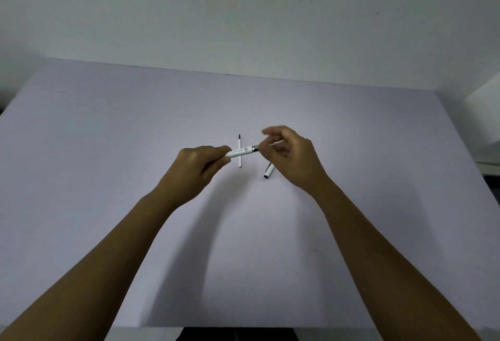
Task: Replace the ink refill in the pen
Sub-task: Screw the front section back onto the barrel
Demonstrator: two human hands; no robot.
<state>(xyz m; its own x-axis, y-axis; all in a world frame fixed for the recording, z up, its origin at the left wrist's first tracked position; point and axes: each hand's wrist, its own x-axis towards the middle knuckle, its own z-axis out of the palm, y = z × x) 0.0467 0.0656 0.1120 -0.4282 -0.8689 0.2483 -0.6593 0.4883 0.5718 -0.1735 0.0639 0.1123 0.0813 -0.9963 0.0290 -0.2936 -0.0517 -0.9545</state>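
My left hand [201, 166] grips the rear end of a white pen barrel [241, 152], held level above the table, its metal-ringed open end pointing right. My right hand [290, 155] meets that end, its fingertips pinched on a thin pale piece [276, 142], seemingly the pen's tip section, that sticks out to the upper right. A thin white ink refill [240, 151] with a dark tip lies on the table behind the barrel, pointing away from me. A white pen cap [269, 171] lies on the table under my right hand, partly hidden.
The table [135, 178] is covered with a plain pale lilac sheet and backs onto a white wall. A white object [487, 151] stands at the right edge. The table's front edge runs along the bottom of the view.
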